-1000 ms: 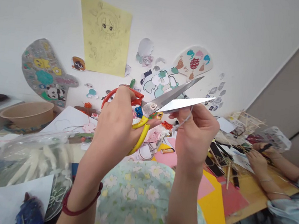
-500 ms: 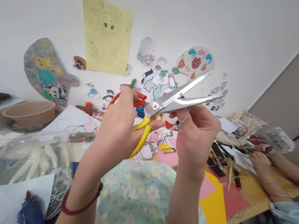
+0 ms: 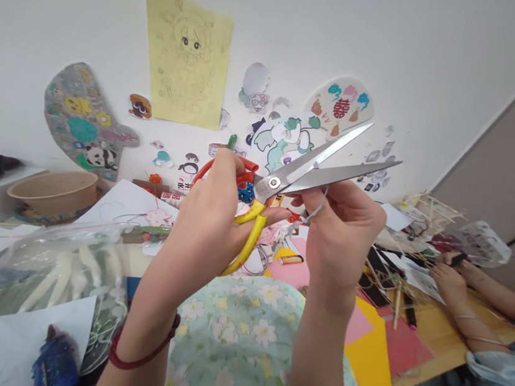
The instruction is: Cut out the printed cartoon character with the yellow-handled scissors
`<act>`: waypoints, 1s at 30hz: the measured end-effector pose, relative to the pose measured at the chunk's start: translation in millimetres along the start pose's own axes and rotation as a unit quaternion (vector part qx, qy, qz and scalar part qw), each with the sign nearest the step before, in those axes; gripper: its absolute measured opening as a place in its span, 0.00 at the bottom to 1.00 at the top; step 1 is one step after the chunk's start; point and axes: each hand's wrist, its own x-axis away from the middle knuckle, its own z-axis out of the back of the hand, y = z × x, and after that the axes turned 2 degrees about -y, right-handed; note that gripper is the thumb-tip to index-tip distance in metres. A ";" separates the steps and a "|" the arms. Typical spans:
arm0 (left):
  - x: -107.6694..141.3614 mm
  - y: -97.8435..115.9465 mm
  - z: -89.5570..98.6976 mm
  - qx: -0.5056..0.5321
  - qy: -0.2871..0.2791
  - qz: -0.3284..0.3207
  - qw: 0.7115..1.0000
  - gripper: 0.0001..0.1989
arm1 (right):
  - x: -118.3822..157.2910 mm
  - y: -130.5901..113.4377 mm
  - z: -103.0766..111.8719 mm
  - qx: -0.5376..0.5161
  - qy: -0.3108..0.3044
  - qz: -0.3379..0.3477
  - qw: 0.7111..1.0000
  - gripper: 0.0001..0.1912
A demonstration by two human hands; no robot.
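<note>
Large scissors (image 3: 274, 182) with one red and one yellow handle are in my left hand (image 3: 212, 212); their silver blades stand apart and point up to the right. A blue beaded piece (image 3: 246, 193) shows between the handles, and a green tip (image 3: 232, 141) sticks up above my left fingers. Just below the blades, my right hand (image 3: 341, 234) has its fingers pinched together on a thin grey-white strand (image 3: 319, 208). The far end of that strand is hidden by the hand.
A person's hands (image 3: 451, 276) work at the right among sticks. A brown bowl (image 3: 54, 190) sits at the left beside a plastic bag (image 3: 64, 276). Yellow paper (image 3: 374, 351) and pink sheets lie at the right. A yellow drawing (image 3: 189, 59) hangs on the wall.
The scissors and both hands appear slightly farther right, along with a small shift of the whole view. The lower blade has turned a little, its face looking darker.
</note>
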 end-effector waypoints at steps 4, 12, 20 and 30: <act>-0.5 0.2 0.6 0.006 0.003 -0.008 1.000 0.26 | 0.3 -1.8 -1.0 0.008 0.001 -0.009 1.000 0.02; -0.6 0.7 1.3 -0.008 0.011 -0.014 1.000 0.26 | 0.1 -1.5 -0.2 0.022 0.004 -0.014 1.000 0.04; 0.5 2.4 2.9 -0.023 0.003 -0.017 1.000 0.25 | 0.1 -2.2 1.0 0.026 0.004 -0.017 1.000 0.02; 0.7 4.2 4.9 -0.022 -0.003 -0.017 1.000 0.25 | -0.8 -1.8 2.0 0.019 -0.002 -0.011 1.000 0.02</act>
